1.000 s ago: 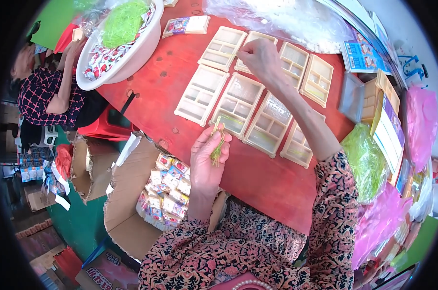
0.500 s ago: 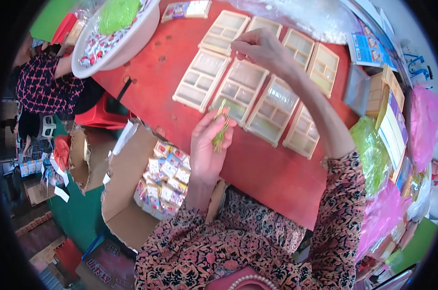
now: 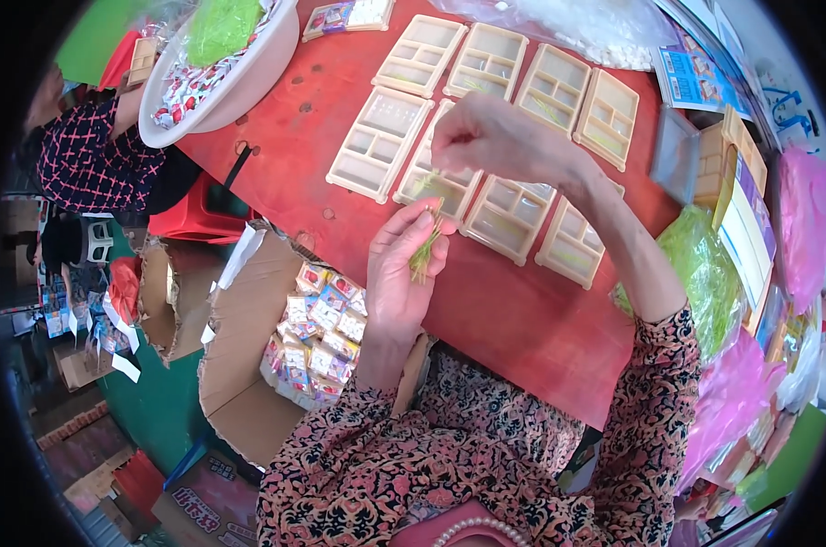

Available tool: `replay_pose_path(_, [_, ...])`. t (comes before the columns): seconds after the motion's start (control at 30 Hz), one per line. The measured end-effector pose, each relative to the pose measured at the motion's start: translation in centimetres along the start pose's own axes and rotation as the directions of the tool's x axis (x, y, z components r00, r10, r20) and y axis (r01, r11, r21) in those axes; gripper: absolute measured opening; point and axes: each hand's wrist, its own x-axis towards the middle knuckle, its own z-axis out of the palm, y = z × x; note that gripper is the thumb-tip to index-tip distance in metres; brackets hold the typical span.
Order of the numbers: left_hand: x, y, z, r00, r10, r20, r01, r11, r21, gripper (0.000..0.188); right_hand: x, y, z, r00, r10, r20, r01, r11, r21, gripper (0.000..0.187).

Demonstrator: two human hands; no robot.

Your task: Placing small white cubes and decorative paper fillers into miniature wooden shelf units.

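Here, left hand [image 3: 397,269] pinches green strips [image 3: 423,259]; blue sheet [image 3: 694,80] bears print.

You face a red table [image 3: 522,314]; to your left are a red plastic stool [image 3: 183,221], a white stool [image 3: 98,239] and green floor [image 3: 144,401]; a pale wall [image 3: 761,56] rises to your right.

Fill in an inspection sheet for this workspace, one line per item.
Surface: red table, dark-spotted.
Things: eight divided trays in two rows, some with green strands.
Clutter: white basin of wrapped pieces; cardboard box of small packs; pink bag at right.
Hands: left hand pinches a bunch of strands; right hand curled over the trays, contents hidden.
Cables: nothing seen for certain.
Surroundings: another person at left, near a red stool.
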Motion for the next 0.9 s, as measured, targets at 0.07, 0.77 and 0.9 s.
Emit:
replay_pose_path(0.07, [-0.3,0.4,-0.4,1.000,0.002,-0.004,-0.002,1.000,0.001,0.022,0.7,0.1,0.4,0.961,0.122,-0.250,-0.107,0.992,0.070,0.016])
replay_pose_path(0.77, [-0.5,3.3,-3.9,0.983,0.139,-0.119,-0.140,0.990,0.005,0.022,2.9,1.3,3.9,0.762,0.090,-0.641,-0.209,0.972,-0.111,0.013])
replay_pose_path(0.9, [-0.6,3.2,-3.6,0.982,0.132,-0.136,-0.134,0.991,-0.004,0.028,2.0,0.8,3.3,0.857,0.103,-0.505,-0.226,0.955,-0.189,0.013])
